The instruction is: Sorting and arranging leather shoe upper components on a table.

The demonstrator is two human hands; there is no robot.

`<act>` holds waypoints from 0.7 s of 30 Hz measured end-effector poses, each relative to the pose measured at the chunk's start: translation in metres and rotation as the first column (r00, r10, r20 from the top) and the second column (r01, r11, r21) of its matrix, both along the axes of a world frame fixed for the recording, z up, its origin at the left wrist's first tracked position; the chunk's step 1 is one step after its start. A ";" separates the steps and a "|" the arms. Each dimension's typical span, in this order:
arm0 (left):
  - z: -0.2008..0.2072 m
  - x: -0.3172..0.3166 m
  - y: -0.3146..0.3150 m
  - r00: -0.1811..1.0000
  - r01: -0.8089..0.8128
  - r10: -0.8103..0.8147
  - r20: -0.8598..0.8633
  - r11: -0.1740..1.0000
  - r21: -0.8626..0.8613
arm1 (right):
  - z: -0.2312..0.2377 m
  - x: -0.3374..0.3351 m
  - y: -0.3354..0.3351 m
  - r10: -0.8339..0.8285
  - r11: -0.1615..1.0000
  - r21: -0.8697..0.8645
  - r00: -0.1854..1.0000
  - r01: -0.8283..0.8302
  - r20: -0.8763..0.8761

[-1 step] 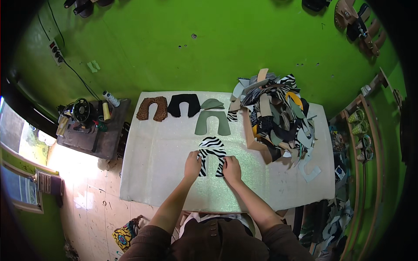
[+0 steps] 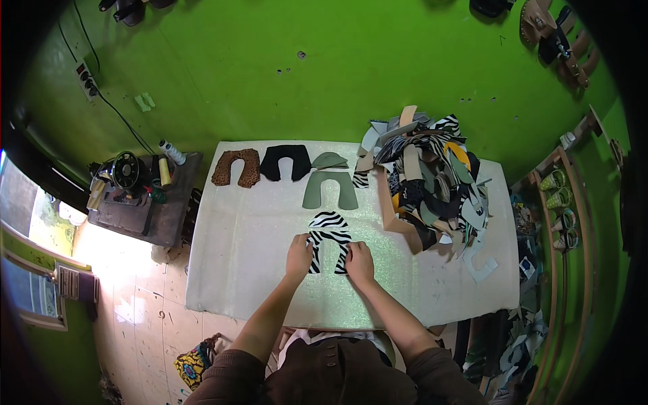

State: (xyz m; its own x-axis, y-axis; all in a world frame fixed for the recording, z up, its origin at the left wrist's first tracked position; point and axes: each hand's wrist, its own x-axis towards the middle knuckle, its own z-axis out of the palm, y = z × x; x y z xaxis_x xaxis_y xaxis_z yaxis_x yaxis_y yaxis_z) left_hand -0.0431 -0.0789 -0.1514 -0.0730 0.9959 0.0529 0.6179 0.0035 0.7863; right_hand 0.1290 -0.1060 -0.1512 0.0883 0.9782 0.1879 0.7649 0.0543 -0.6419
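A U-shaped zebra-print piece (image 2: 331, 236) lies flat near the middle of the table, its two legs toward me. Against its far edge sits a half-moon piece (image 2: 328, 219) in the same print. My left hand (image 2: 298, 256) grips the left side of the U with bent fingers, and my right hand (image 2: 360, 262) grips the right side. Just beyond are a green U-shaped piece (image 2: 312, 196) and green half-moon pieces (image 2: 331, 160), partly overlapping. Farther left lie a black U-shaped piece (image 2: 285, 154) and a leopard-print one (image 2: 223, 174). My fingertips are partly hidden.
A tall heap of scraps (image 2: 432, 175) spills from a cardboard box (image 2: 389, 216) at the table's back right. A pale cut-out scrap (image 2: 480, 268) lies near the right edge. To the left stands a sewing machine (image 2: 127, 172) with thread spools. Shoes (image 2: 557, 189) rest on a right-hand rack.
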 end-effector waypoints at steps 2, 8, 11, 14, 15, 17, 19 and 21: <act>0.003 0.000 -0.001 1.000 0.010 -0.010 -0.025 1.000 0.004 | -0.002 -0.001 -0.001 -0.009 1.000 0.010 1.000 0.009 0.017; 0.013 -0.001 -0.006 0.945 0.065 -0.062 -0.322 0.998 0.000 | 0.010 -0.007 -0.007 -0.002 1.000 -0.016 0.980 0.005 0.198; 0.010 0.001 -0.010 0.869 0.143 -0.027 -0.494 0.970 0.198 | 0.004 -0.009 -0.007 0.006 0.979 0.192 0.956 -0.065 0.295; 0.000 0.001 -0.017 0.753 0.324 -0.180 -0.633 0.939 0.118 | 0.000 -0.016 -0.010 0.113 0.982 0.102 0.933 -0.156 0.342; -0.005 0.001 -0.020 0.751 0.327 -0.179 -0.635 0.937 0.122 | -0.001 -0.018 -0.011 0.171 0.977 0.055 0.911 -0.206 0.375; -0.012 0.000 -0.026 0.687 0.356 -0.247 -0.684 0.934 0.020 | -0.011 -0.021 -0.015 0.213 0.976 -0.032 0.903 -0.217 0.374; -0.018 0.000 -0.025 0.674 0.355 -0.282 -0.683 0.934 -0.036 | -0.018 -0.021 -0.014 0.225 0.974 -0.082 0.893 -0.209 0.389; -0.015 0.001 -0.024 0.680 0.367 -0.293 -0.672 0.930 -0.034 | -0.015 -0.020 -0.014 0.224 0.975 -0.098 0.883 -0.202 0.411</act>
State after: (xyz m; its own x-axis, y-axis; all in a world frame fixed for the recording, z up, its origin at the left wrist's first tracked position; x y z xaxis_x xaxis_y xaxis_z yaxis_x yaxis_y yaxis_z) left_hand -0.0422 -0.1029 -0.1663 0.3493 0.9355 0.0543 0.9207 -0.3534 0.1659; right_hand 0.1089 -0.1204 -0.1660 -0.1990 0.9737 0.1109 0.9361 0.2223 -0.2724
